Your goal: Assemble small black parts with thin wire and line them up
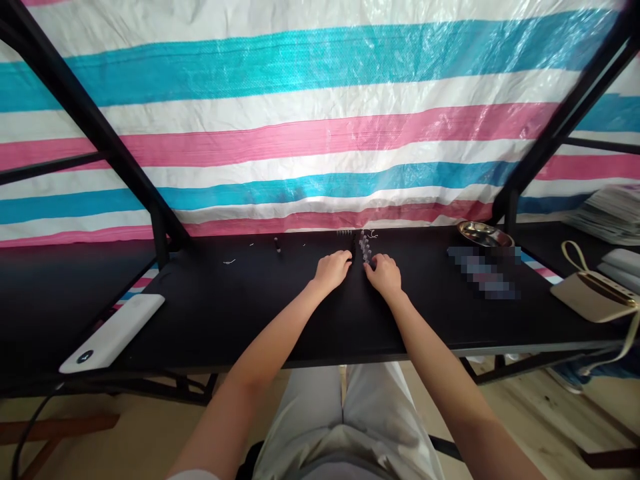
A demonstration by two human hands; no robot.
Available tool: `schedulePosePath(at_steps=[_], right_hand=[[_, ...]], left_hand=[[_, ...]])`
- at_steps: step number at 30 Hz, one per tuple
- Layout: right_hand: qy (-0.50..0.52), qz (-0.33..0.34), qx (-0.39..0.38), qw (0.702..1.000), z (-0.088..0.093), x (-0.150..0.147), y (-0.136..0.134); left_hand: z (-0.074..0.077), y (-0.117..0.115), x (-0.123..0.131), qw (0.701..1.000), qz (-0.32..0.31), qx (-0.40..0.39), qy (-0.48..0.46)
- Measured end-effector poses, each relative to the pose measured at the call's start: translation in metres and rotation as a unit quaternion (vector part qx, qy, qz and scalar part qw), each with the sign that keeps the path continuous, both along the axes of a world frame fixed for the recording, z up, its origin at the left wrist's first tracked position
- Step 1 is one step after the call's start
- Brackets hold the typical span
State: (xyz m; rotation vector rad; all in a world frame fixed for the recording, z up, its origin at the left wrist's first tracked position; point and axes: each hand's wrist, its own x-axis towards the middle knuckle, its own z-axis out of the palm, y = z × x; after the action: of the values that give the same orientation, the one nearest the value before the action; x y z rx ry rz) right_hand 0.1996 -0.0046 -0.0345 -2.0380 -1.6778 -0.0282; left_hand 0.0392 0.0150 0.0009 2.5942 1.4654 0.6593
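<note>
Left hand (334, 270), right hand (386, 273) beside small clear pieces (365, 247), black surface (240, 300).
Both curled, can't tell if gripping; light, even touch should keep pieces lined up.

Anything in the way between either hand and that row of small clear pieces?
Nothing visible blocks the right hand; it is at the row of small clear pieces' near end, though contact is too small to tell. Beside the left hand, a thin dark object seems to lie between its fingertips and the row.
</note>
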Motion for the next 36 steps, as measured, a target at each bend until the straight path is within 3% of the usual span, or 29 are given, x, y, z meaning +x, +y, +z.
schedulePosePath(at_steps=[9, 14, 18, 22, 36], right_hand=[[0.024, -0.004, -0.004, 1.000, 0.000, 0.000, 0.002], [0.035, -0.004, 0.010, 0.999, 0.000, 0.000, 0.002], [0.042, -0.004, 0.015, 0.999, 0.001, -0.001, 0.002], [0.047, -0.001, 0.027, 0.999, 0.000, -0.001, 0.003], [0.057, 0.001, 0.034, 0.998, -0.003, -0.002, 0.007]], left_hand=[[0.004, -0.010, -0.041, 0.976, 0.025, -0.024, -0.215], [0.001, -0.016, -0.055, 0.910, 0.036, -0.151, -0.385], [0.003, -0.015, -0.059, 0.858, 0.056, -0.187, -0.475], [0.007, -0.016, -0.059, 0.841, 0.069, -0.198, -0.499], [0.000, -0.021, -0.054, 0.848, 0.034, -0.209, -0.486]])
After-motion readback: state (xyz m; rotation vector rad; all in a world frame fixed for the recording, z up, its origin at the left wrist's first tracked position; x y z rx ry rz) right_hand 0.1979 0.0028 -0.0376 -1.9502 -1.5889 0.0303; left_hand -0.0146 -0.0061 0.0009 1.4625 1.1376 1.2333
